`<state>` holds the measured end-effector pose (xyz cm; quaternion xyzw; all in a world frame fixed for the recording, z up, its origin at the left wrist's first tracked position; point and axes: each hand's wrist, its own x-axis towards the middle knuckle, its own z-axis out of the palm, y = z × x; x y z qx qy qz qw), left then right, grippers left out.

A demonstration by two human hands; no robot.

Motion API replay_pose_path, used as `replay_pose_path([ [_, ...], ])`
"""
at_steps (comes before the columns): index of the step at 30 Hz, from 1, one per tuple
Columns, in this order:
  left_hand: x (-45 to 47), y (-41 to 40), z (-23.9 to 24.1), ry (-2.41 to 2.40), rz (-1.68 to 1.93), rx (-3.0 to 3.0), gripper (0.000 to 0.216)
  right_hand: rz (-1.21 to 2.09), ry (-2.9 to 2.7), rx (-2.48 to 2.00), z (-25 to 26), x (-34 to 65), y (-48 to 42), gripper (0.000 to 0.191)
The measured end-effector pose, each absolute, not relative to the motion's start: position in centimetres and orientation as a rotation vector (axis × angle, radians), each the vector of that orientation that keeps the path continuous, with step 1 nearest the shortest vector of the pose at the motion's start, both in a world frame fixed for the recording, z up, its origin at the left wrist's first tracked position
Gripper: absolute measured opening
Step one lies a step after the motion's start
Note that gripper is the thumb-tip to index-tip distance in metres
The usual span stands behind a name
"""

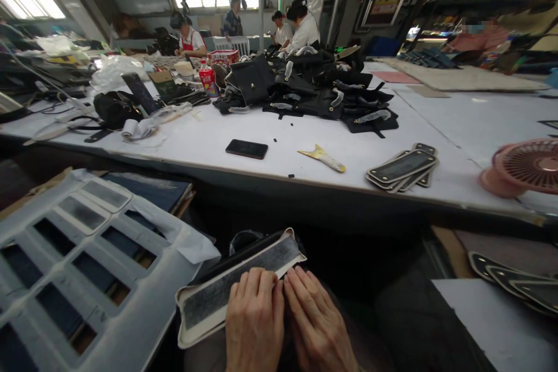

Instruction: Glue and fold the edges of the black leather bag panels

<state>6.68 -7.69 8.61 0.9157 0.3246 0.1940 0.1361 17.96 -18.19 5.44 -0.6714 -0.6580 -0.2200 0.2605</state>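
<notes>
A long panel (218,292) with a dark grey middle and a raised cream border lies tilted over my lap, on top of something black. My left hand (256,317) is closed at the panel's near edge, its fingers bent over the grey middle. Beside it, my right hand (317,317) pinches the same edge close to the right corner, fingers pressed together. The thumbs and what lies under the fingertips are mostly hidden. To the left, a pale sheet (150,276) with rectangular cut-outs carries similar grey panels (82,213) at its top.
On the white table (196,142) ahead lie a phone (246,149), a yellow-tipped tool (322,158), stacked dark panels with pale edges (403,167) and a heap of black bags (305,84). A pink fan (525,167) stands right. More finished-edge panels (518,282) rest lower right. Several people sit or stand behind.
</notes>
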Motion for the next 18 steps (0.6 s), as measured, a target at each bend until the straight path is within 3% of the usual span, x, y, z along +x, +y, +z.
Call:
replay_pose_path([
  [18,1.5,-6.7,8.4,1.167,0.755,2.480,0.014,-0.530,-1.791,-1.672,5.1,13.1,-15.3,0.039],
])
